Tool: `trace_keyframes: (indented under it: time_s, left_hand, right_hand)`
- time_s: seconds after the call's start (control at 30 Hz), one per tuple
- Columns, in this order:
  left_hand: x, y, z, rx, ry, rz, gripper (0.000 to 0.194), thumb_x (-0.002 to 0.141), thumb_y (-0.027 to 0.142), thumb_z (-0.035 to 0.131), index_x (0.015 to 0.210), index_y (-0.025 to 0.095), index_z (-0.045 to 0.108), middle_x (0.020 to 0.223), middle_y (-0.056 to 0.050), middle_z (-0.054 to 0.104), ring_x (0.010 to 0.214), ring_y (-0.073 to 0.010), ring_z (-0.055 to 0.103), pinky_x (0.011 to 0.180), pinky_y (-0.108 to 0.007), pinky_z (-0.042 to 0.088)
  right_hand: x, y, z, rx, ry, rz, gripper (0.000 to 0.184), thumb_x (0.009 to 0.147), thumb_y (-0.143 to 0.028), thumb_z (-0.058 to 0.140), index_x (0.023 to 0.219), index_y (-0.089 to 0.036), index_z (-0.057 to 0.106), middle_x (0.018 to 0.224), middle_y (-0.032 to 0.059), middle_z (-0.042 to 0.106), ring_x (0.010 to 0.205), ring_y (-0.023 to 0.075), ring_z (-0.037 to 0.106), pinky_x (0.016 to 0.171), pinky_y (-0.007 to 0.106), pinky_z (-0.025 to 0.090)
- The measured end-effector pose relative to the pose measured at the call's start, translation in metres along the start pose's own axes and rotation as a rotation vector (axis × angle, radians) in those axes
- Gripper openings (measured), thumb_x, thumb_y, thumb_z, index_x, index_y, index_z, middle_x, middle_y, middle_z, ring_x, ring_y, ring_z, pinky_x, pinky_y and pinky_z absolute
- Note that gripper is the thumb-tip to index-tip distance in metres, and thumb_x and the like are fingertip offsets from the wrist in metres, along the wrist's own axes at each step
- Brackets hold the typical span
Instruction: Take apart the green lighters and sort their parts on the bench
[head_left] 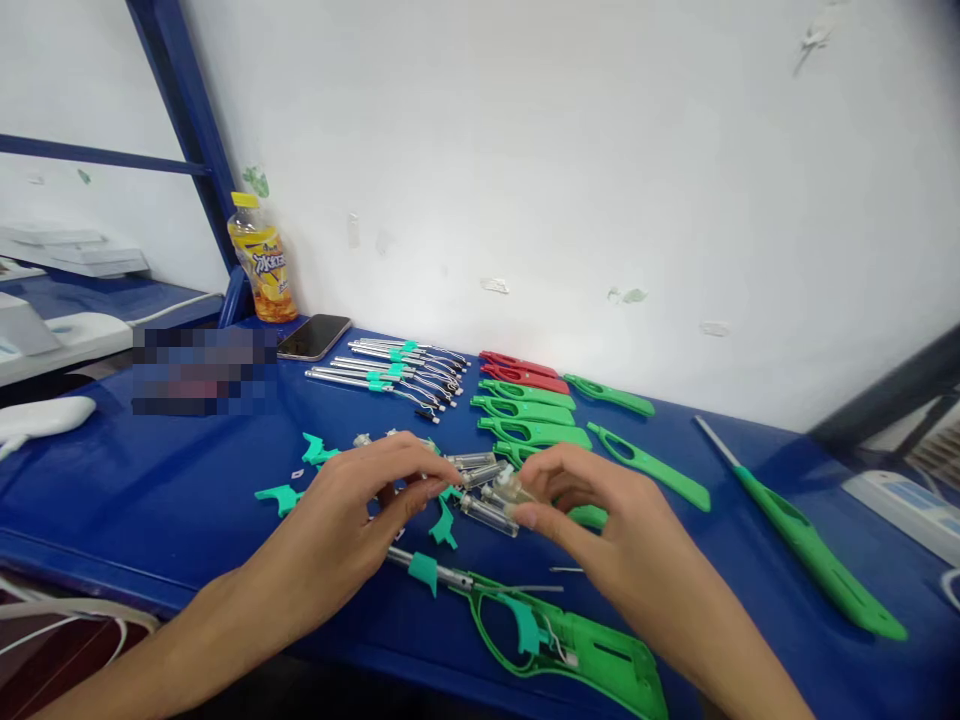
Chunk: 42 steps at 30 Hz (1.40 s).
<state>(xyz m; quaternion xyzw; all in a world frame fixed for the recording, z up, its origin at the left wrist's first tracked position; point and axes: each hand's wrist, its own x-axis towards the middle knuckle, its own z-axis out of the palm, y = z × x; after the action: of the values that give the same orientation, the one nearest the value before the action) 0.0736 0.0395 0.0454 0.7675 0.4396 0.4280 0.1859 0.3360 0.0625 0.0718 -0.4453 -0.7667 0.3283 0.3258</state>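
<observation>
Over the middle of the table, my right hand [600,500] pinches a small clear fuel tank [511,487] with a whitish valve end. My left hand [367,500] is closed, thumb and index fingertip together, beside a pile of similar clear tanks [487,516]; whatever it pinches is too small to make out. Teal trigger pieces [444,524] lie around the left hand. Below both hands is an opened green lighter half-shell [600,655], with a metal tube [450,575], a teal trigger and white wires in it.
Metal lighter tubes with wires [375,370] lie in rows at the back. Red handle shells [525,370] and green shells [532,410] are stacked right of them. A whole green lighter [810,540] lies at right. A phone [315,337] and a drink bottle [262,265] stand back left.
</observation>
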Motion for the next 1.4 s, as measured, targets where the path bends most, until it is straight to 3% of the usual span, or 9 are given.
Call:
trace_keyframes:
  time_s: [0.2,0.4,0.6,0.83,1.0,1.27,1.4]
  left_hand:
    - [0.002,0.018,-0.003,-0.191,0.008,-0.181,0.017,0.104,0.032,0.068,0.103,0.032,0.085,0.092,0.003,0.080,0.078,-0.0136,0.071,0.063,-0.019,0.052]
    - [0.003,0.029,-0.005,-0.431,-0.028,-0.322,0.021,0.102,0.042,0.073,0.092,0.024,0.070,0.078,0.005,0.063,0.065,-0.0113,0.057,0.058,-0.020,0.049]
    - [0.000,0.033,-0.005,-0.517,-0.069,-0.355,0.025,0.103,0.045,0.072,0.092,0.023,0.068,0.081,0.005,0.060,0.066,-0.0107,0.054,0.060,-0.021,0.048]
    - [-0.001,0.028,-0.004,-0.682,-0.087,-0.383,0.045,0.097,0.055,0.081,0.082,0.023,0.055,0.076,0.007,0.053,0.064,-0.0104,0.051,0.058,-0.022,0.044]
    - [0.000,0.023,-0.004,-0.723,-0.057,-0.397,0.054,0.096,0.043,0.083,0.075,0.024,0.036,0.071,0.009,0.049,0.062,-0.0086,0.047,0.059,-0.021,0.039]
    - [-0.005,0.023,-0.009,-0.783,-0.034,-0.394,0.059,0.092,0.035,0.082,0.070,0.024,0.029,0.068,0.008,0.047,0.058,-0.0088,0.041,0.055,-0.022,0.036]
    - [-0.005,0.022,-0.009,-0.797,-0.022,-0.397,0.061,0.093,0.034,0.081,0.068,0.025,0.027,0.065,0.007,0.048,0.059,-0.0094,0.041,0.060,-0.024,0.041]
  right_hand:
    - [-0.007,-0.007,0.010,-0.178,-0.056,-0.131,0.010,0.104,-0.027,0.079,0.101,-0.033,0.072,0.094,-0.0077,0.078,0.087,0.0186,0.071,0.079,0.031,0.049]
    - [-0.007,-0.011,0.015,-0.223,-0.002,-0.206,0.015,0.104,-0.018,0.077,0.099,-0.030,0.069,0.093,-0.0072,0.074,0.082,0.0159,0.069,0.072,0.029,0.045]
    - [-0.008,-0.009,0.018,-0.234,-0.031,-0.230,0.018,0.103,-0.014,0.079,0.098,-0.029,0.069,0.094,-0.0072,0.074,0.083,0.0160,0.070,0.074,0.028,0.045]
    - [-0.006,-0.015,0.023,-0.386,-0.018,-0.382,0.023,0.104,-0.012,0.076,0.093,-0.027,0.063,0.087,-0.0057,0.071,0.080,0.0184,0.067,0.068,0.029,0.044]
    - [-0.007,-0.016,0.030,-0.534,0.027,-0.496,0.021,0.105,-0.012,0.071,0.091,-0.025,0.064,0.083,-0.0039,0.071,0.076,0.0200,0.064,0.069,0.033,0.044]
    - [-0.005,-0.026,0.039,-0.687,0.151,-0.638,0.028,0.101,-0.002,0.055,0.087,-0.026,0.061,0.080,-0.0020,0.070,0.072,0.0193,0.065,0.062,0.033,0.041]
    - [-0.004,-0.026,0.045,-0.739,0.191,-0.660,0.030,0.099,0.002,0.054,0.090,-0.026,0.060,0.080,-0.0018,0.071,0.073,0.0193,0.066,0.061,0.032,0.039]
